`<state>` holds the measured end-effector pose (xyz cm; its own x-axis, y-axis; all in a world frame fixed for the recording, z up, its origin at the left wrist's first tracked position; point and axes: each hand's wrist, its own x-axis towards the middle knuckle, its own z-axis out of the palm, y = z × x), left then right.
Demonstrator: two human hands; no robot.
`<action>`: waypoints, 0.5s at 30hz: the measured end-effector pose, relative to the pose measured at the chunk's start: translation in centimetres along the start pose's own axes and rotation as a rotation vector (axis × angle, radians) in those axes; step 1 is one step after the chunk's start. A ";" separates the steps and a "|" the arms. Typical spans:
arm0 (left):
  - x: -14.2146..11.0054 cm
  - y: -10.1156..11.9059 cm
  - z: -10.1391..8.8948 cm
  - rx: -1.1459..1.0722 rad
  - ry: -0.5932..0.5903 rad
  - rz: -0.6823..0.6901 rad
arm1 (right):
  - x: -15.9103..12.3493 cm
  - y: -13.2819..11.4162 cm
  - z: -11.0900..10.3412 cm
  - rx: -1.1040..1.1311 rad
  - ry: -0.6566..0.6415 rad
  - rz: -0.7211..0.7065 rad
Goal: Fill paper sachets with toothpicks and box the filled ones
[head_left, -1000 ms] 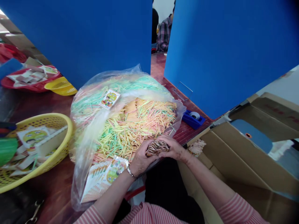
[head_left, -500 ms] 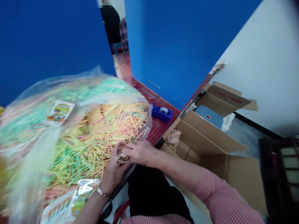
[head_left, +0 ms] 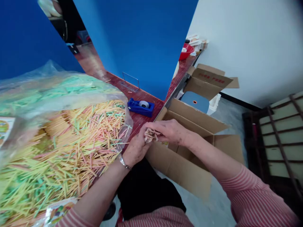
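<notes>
Here, coloured sticks [head_left: 92, 148] lie heaped at left. Mid-scene, the left hand [head_left: 137, 147] clasps a crinkled bundle [head_left: 151, 135] together with the right hand [head_left: 174, 132], fingers of both curled round it; an open carton [head_left: 186, 171] stands at right

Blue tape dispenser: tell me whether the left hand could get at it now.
Probably yes: nothing visible blocks the dispenser, though the left hand and right hand hold a layered bundle.

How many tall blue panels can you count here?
2: the left panel rises behind the bag of sticks; the right panel stands behind the tape dispenser.
</notes>
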<state>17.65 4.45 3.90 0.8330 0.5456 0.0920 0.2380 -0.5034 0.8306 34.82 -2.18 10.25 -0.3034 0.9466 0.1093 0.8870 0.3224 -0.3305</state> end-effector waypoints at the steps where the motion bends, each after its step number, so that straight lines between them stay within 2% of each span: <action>1: 0.4 -0.1 0.9 -0.005 -0.041 -0.011 | -0.8 0.3 0.1 -0.014 -0.023 0.012; 6: 0.6 -0.1 5.1 -0.055 -0.208 -0.121 | -5.4 1.4 2.6 -0.012 0.003 0.025; 10: 0.1 0.1 8.3 -0.118 -0.333 -0.136 | -9.5 2.6 4.9 0.055 0.023 0.094; 13: -0.1 -0.2 8.7 -0.031 -0.358 -0.115 | -12.6 4.8 5.7 0.059 0.029 0.209; 15: 0.0 -0.5 7.4 0.069 -0.282 -0.032 | -14.4 6.9 6.5 0.022 -0.004 0.271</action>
<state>21.28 -0.26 -0.55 0.9284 0.3586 -0.0977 0.2913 -0.5387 0.7905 43.01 -13.63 0.33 -0.0577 0.9983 0.0101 0.9282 0.0574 -0.3676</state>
